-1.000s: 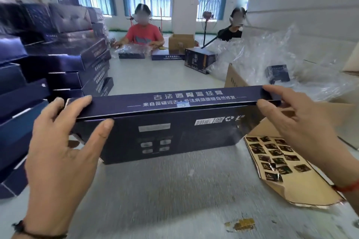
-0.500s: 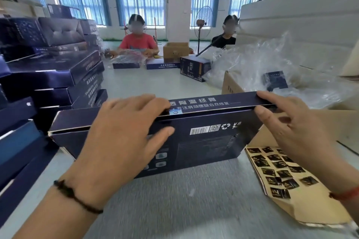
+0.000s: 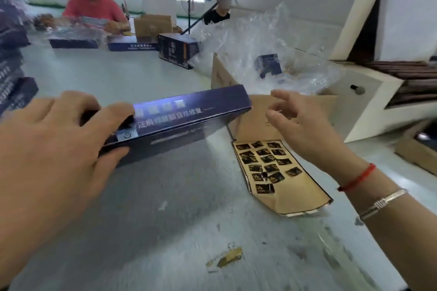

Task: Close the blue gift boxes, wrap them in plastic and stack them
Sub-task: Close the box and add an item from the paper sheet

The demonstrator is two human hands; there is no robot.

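Item: long dark-blue printed cardboard gift box (image 3: pixel 189 111) on grey bench (image 3: pixel 177 208), left hand (image 3: pixel 54 149) gripping its near end, right hand (image 3: pixel 300 123) loosely spread, holding nothing; advise steadying box while fetching clear crinkled plastic wrap (image 3: pixel 255 54).

Two hands, left (image 3: pixel 54 149) and right (image 3: pixel 305 125), are showing. Three blue boxes (image 3: pixel 132 45) are sitting beyond the near gift box (image 3: pixel 189 111). Two people (image 3: pixel 93 7) are sitting there too. About fifteen dark stickers (image 3: pixel 267 165) are lying beside it.
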